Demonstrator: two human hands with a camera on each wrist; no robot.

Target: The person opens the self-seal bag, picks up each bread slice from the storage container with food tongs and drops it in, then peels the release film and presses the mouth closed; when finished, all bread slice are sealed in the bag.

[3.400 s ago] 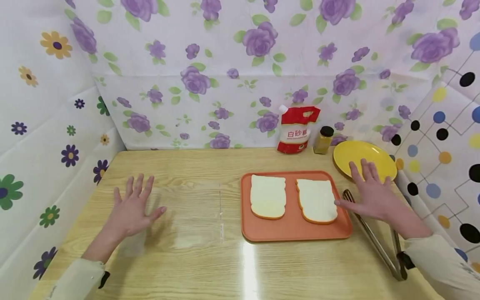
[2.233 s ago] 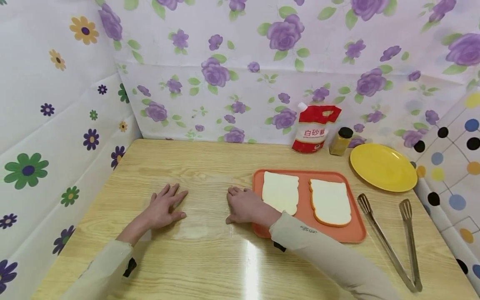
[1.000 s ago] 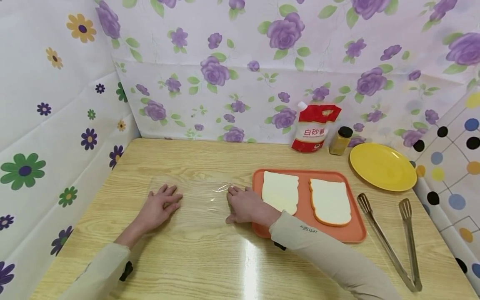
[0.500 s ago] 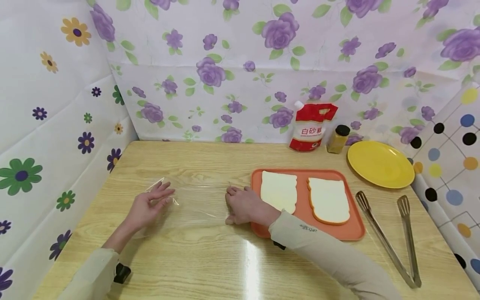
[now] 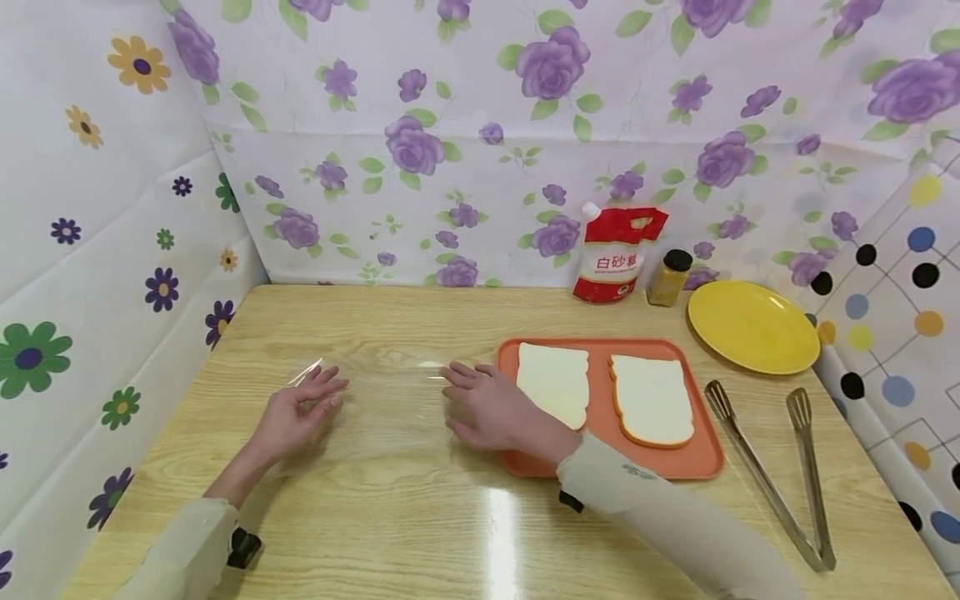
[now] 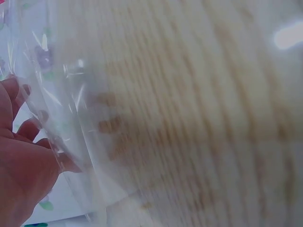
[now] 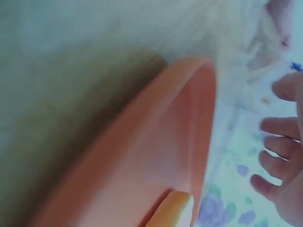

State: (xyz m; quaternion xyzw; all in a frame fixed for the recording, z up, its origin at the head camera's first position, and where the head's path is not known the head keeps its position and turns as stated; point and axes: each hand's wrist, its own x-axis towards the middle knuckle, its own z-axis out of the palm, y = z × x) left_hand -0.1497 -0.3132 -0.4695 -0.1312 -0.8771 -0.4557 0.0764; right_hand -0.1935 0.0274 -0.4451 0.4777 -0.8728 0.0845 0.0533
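My left hand pinches the left end of a clear plastic film, lifted a little off the wooden table. In the left wrist view the film runs over the thumb and fingers with shiny creases. At the film's right end, my right hand hovers with fingers extended and nothing in them, overlapping the near left corner of the orange tray. On the tray lie two bread slices, a left one partly hidden by the hand and a right one.
Behind the tray stand a red and white pouch and a small black-lidded jar. A yellow plate sits at the back right. Metal tongs lie spread right of the tray. Patterned sheets enclose the table on three sides.
Both hands came in from wide apart and pressed the film on the table. The left hand then raised its left end, and the right hand has just lifted off the right end.
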